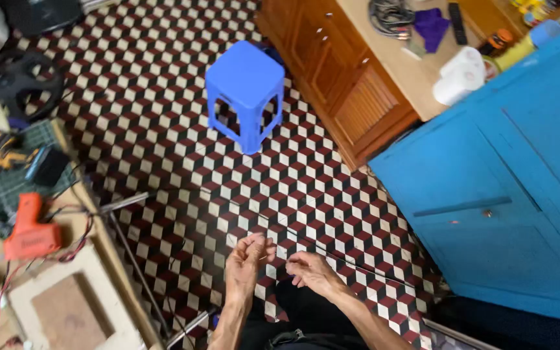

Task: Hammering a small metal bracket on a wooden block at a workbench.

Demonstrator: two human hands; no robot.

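Close together, left hand [249, 254] and right hand [310, 270] pinch a thin wire [351, 262] taut above the tiled floor [163, 149].

No screens or signs are visible. One label: a light patch on the side of the orange heat gun [29, 230], lying on the desk [108, 256] at the near left (lettering too small to resolve). One possible package: a yellow cylindrical container [512, 53] with a blue cap, far right on the wooden cabinet top [416, 74].
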